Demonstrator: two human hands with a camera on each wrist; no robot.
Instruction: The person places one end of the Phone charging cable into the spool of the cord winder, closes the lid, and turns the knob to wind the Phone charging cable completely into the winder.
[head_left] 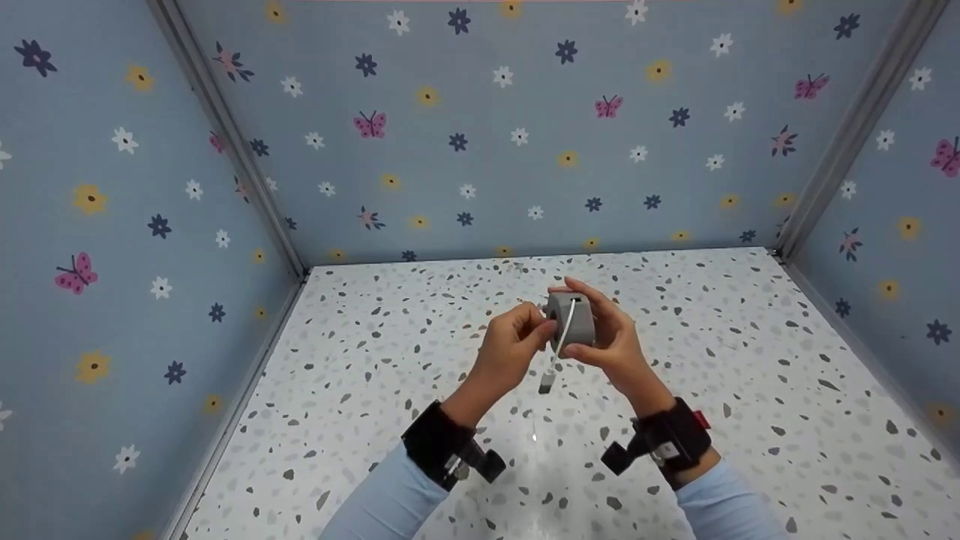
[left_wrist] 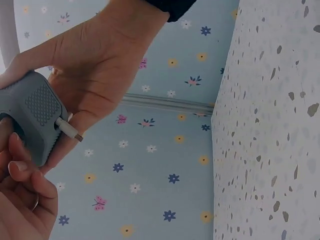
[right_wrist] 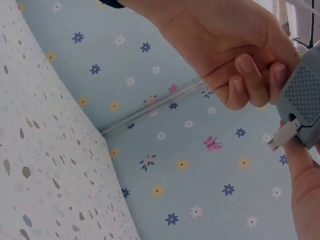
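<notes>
A grey blocky case with a dimpled panel and a round side opening is held between both hands, above the table. My right hand grips it, fingers behind and thumb on the near edge. At the opening, my left hand works with thumb and curled fingers; in the left wrist view one fingertip goes into the opening. A thin white cable leaves the case's top and hangs down to a plug. A white connector juts from a slot in the case in the right wrist view.
Below the hands lies a white speckled tabletop. Pale blue panels with flowers and butterflies enclose its back and sides, joined by grey corner posts. Both wrists wear black straps with camera mounts.
</notes>
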